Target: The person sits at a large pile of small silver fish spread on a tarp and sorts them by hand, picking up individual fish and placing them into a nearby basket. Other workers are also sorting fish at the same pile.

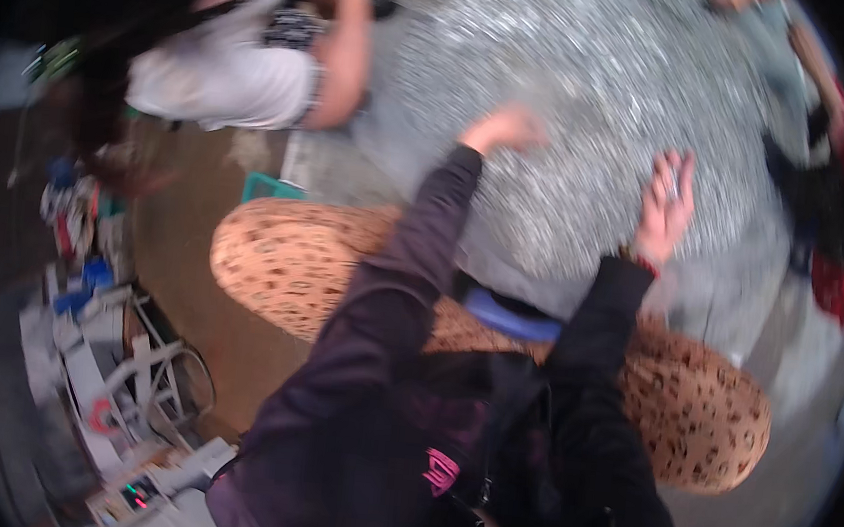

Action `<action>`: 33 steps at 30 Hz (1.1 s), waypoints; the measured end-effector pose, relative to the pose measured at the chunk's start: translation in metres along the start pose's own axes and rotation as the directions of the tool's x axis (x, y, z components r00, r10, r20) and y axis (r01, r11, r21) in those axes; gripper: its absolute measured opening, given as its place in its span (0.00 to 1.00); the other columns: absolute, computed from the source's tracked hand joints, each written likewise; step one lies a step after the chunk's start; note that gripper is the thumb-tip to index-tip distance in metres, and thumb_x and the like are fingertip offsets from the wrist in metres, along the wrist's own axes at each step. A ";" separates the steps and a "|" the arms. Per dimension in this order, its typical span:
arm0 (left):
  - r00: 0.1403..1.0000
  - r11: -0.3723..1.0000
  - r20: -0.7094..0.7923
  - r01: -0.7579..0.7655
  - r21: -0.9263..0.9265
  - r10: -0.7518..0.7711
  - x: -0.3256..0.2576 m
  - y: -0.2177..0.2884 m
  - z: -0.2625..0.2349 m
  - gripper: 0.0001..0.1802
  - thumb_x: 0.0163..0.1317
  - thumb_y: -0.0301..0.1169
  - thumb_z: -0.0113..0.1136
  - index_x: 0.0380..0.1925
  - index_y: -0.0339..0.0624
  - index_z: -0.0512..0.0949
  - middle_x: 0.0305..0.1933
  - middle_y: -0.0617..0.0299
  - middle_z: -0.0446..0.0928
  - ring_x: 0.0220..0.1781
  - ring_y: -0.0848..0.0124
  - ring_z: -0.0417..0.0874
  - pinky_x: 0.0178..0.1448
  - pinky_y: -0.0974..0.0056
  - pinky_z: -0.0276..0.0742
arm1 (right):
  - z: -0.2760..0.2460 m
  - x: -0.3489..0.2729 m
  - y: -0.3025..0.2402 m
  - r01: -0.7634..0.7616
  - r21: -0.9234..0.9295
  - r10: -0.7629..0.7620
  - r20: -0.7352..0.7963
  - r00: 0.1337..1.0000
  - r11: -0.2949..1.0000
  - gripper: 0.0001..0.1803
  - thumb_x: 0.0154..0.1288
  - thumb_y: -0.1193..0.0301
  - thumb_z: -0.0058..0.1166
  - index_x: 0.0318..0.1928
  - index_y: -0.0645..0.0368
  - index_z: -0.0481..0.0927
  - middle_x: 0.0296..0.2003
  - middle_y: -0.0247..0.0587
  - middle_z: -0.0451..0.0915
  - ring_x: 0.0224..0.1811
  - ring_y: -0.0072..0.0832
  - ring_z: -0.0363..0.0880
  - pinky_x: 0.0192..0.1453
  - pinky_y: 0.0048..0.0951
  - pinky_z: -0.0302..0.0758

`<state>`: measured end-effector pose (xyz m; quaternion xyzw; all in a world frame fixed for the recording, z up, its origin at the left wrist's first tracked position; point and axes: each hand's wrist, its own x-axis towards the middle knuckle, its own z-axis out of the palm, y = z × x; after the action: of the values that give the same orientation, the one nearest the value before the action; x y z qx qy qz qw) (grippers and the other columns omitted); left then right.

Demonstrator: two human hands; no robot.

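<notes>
A wide heap of small shiny silvery pieces (601, 58) spreads out in front of me, too blurred to tell their kind. My left hand (509, 129) reaches over its near left part; motion smears the fingers, and whether they hold anything is unclear. Over the near right part of the heap is my right hand (666, 210), with its fingers stretched out and apart. A small bright spot shows by those fingers, perhaps one of the pieces or a ring. Both my forearms are in dark sleeves.
My knees, in leopard-print cloth (287, 257), flank the near edge of the heap. Between them is a blue rim (513, 317). Another person in a white top (227, 81) sits far left, others at far right. A grey machine (110, 387) stands at left, near a green basket (273, 188).
</notes>
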<state>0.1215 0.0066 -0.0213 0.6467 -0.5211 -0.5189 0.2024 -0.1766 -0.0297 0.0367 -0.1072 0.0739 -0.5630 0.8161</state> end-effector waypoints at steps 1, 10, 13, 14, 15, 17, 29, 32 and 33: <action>0.998 0.992 0.006 -0.061 -0.106 0.061 -0.003 0.005 -0.009 0.05 0.53 0.20 0.57 0.29 0.37 0.81 0.37 0.61 0.81 0.32 0.73 0.80 0.34 0.66 0.78 | -0.006 0.007 -0.011 -0.054 0.351 0.078 -0.055 0.995 0.935 0.14 0.72 0.66 0.42 0.53 0.59 0.66 0.37 0.41 0.64 0.30 0.24 0.60 0.20 0.17 0.59; 0.946 0.889 0.189 0.315 -0.331 -0.264 -0.021 0.049 -0.029 0.12 0.55 0.19 0.61 0.41 0.33 0.74 0.38 0.52 0.79 0.35 0.64 0.84 0.36 0.64 0.86 | -0.017 0.009 -0.021 0.006 0.371 0.022 -0.072 0.997 0.929 0.10 0.71 0.68 0.45 0.42 0.64 0.70 0.31 0.39 0.61 0.28 0.22 0.57 0.15 0.14 0.53; 0.957 0.884 -0.120 0.191 -0.426 -0.264 -0.022 0.050 -0.029 0.15 0.57 0.20 0.59 0.45 0.32 0.72 0.40 0.48 0.79 0.33 0.63 0.85 0.33 0.65 0.86 | -0.017 0.011 -0.012 -0.036 0.352 0.088 -0.133 0.987 0.935 0.09 0.71 0.69 0.45 0.43 0.63 0.70 0.31 0.39 0.62 0.28 0.22 0.57 0.15 0.14 0.53; 0.946 0.893 -0.220 0.125 -0.433 -0.239 -0.024 0.047 -0.025 0.21 0.57 0.23 0.60 0.51 0.30 0.68 0.35 0.47 0.80 0.31 0.63 0.85 0.29 0.64 0.85 | -0.018 0.012 -0.008 -0.026 0.351 0.089 -0.164 0.982 0.936 0.09 0.71 0.69 0.45 0.44 0.63 0.69 0.31 0.39 0.62 0.28 0.22 0.57 0.15 0.14 0.53; 0.914 0.908 -0.246 0.226 -0.352 -0.323 -0.026 0.044 -0.020 0.21 0.56 0.24 0.62 0.49 0.29 0.69 0.34 0.46 0.80 0.30 0.62 0.85 0.29 0.62 0.84 | -0.019 0.013 -0.004 -0.003 0.366 0.068 -0.163 0.984 0.931 0.09 0.71 0.69 0.45 0.44 0.63 0.69 0.31 0.39 0.62 0.28 0.22 0.57 0.15 0.14 0.53; 0.838 0.925 -0.392 0.343 -0.166 -0.381 -0.035 0.033 -0.004 0.22 0.53 0.26 0.65 0.47 0.28 0.72 0.31 0.42 0.79 0.28 0.59 0.85 0.27 0.60 0.82 | -0.020 0.012 0.001 -0.017 0.411 0.080 -0.136 0.987 0.912 0.09 0.71 0.69 0.44 0.44 0.63 0.68 0.32 0.39 0.62 0.27 0.22 0.57 0.15 0.14 0.53; 0.931 0.859 -0.300 0.027 -0.511 -0.208 -0.058 0.037 0.020 0.13 0.57 0.23 0.56 0.43 0.32 0.74 0.32 0.55 0.80 0.34 0.70 0.84 0.35 0.69 0.80 | 0.025 0.020 0.044 -0.272 -0.169 0.208 -0.322 0.924 0.947 0.13 0.68 0.67 0.48 0.48 0.61 0.71 0.30 0.34 0.69 0.25 0.19 0.65 0.16 0.13 0.58; 0.946 0.764 -0.311 -0.136 -0.631 -0.089 -0.068 0.073 0.003 0.15 0.59 0.22 0.53 0.48 0.30 0.71 0.35 0.53 0.79 0.34 0.69 0.84 0.34 0.68 0.81 | 0.048 0.016 0.072 -0.516 -0.556 0.289 -0.447 0.847 0.652 0.17 0.66 0.61 0.52 0.49 0.58 0.78 0.33 0.29 0.76 0.26 0.15 0.68 0.23 0.11 0.63; 0.931 0.724 -0.361 -0.211 -0.657 -0.055 -0.070 0.082 0.002 0.15 0.60 0.21 0.54 0.48 0.30 0.71 0.35 0.53 0.79 0.34 0.69 0.84 0.34 0.68 0.81 | 0.053 0.016 0.081 -0.585 -0.602 0.301 -0.510 0.806 0.544 0.18 0.66 0.59 0.53 0.49 0.59 0.78 0.34 0.29 0.77 0.26 0.15 0.68 0.24 0.11 0.63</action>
<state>0.0878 0.0378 0.0761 0.5857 -0.2743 -0.5393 0.5393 -0.0853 -0.0117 0.0674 -0.3023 0.4615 -0.2639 0.7912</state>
